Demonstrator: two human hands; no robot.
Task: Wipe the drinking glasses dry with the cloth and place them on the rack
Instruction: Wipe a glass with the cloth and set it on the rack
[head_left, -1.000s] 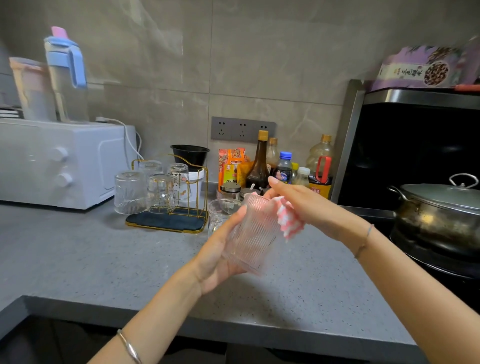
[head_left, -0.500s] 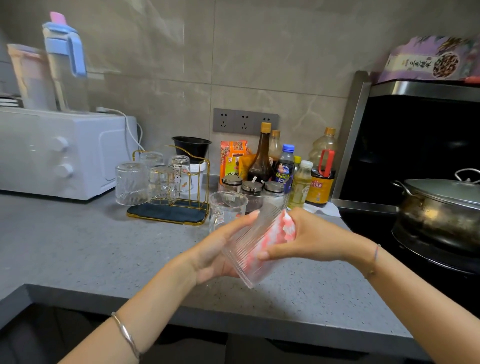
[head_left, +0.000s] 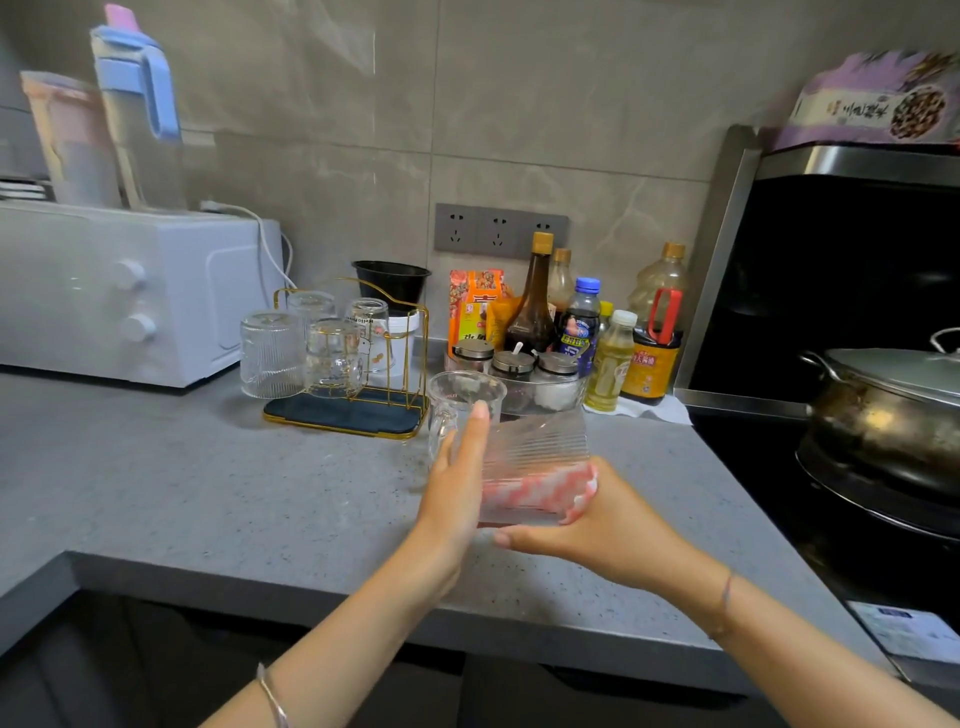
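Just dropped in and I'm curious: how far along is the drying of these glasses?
Done: four glasses sit upside down at the rack. In hand: a ribbed glass, steadied by the flat left hand while the right hand holds the cloth to it. Left: racking it, then probably the mug upright on the counter behind.

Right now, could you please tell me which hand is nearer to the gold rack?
Left. The left hand presses flat on the ribbed glass, on the side facing the gold rack; the right hand, holding the cloth, is on the far side.
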